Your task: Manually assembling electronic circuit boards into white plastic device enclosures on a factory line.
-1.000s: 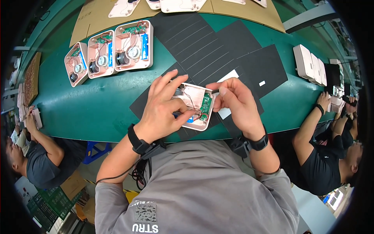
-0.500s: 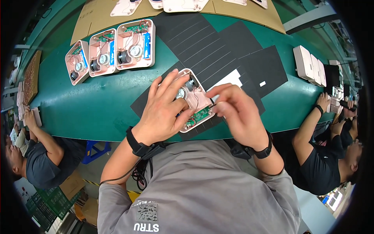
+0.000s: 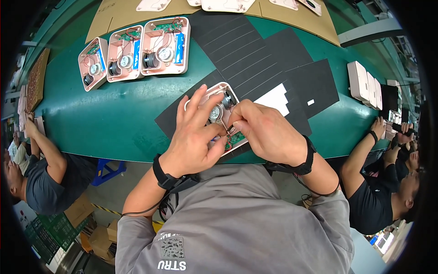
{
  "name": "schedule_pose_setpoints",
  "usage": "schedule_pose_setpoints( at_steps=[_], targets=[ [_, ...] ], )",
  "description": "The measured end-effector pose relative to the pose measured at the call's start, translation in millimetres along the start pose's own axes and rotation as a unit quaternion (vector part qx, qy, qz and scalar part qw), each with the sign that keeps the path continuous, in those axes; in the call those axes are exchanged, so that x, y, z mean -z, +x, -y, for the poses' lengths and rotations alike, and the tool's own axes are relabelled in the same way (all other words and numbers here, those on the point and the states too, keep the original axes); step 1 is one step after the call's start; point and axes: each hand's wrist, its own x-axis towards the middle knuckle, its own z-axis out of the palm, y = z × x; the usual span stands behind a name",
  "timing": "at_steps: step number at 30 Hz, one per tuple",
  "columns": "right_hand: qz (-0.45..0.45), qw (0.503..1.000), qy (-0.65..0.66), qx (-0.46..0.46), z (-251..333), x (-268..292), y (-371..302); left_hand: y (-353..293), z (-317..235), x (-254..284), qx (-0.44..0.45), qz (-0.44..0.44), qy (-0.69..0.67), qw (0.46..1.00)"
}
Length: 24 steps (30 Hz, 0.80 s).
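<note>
An open pink-white housing (image 3: 221,85) lies at an angle on a black sheet before me. Inside are a round silver part (image 3: 214,114), a dark cylindrical part (image 3: 227,98), thin wires and a green circuit board (image 3: 238,136). Across the housing's left side lies my left hand (image 3: 194,134), its fingers spread over the rim, holding it; the index fingertip reaches the wires. My right hand (image 3: 267,132) is closed in a pinch above the circuit board, close to the left index fingertip. Something small and dark shows at the pinch, but its kind cannot be made out.
Three similar open housings (image 3: 165,45) with blue batteries stand at the far left. Black sheets with pale lines (image 3: 246,52) spread beyond my hands, bearing a white stepped patch (image 3: 274,99). Closed white housings (image 3: 358,82) line the right. Cardboard (image 3: 182,10) covers the back. Co-workers sit both sides.
My right hand has moved left from the housing's right edge to over its wires, its fingers now pinched beside my left index finger. The left hand still holds the housing.
</note>
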Motion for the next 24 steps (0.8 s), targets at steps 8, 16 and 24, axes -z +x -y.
schedule_pose_setpoints(
  at_steps=[8,16,24],
  targets=[
    [-0.004,1.000,0.004,0.020,0.9,-1.3,3.7,-3.4,-5.2,-11.3,0.037,-0.051,0.011,0.998],
    [0.100,0.994,0.043,-0.004,-2.6,21.3,11.5,-9.7,-10.4,-15.1,0.052,-0.072,0.002,0.996],
    [0.146,0.989,-0.012,0.004,5.4,22.2,18.9,-9.5,-5.7,-16.6,0.047,-0.072,-0.022,0.996]
  ],
)
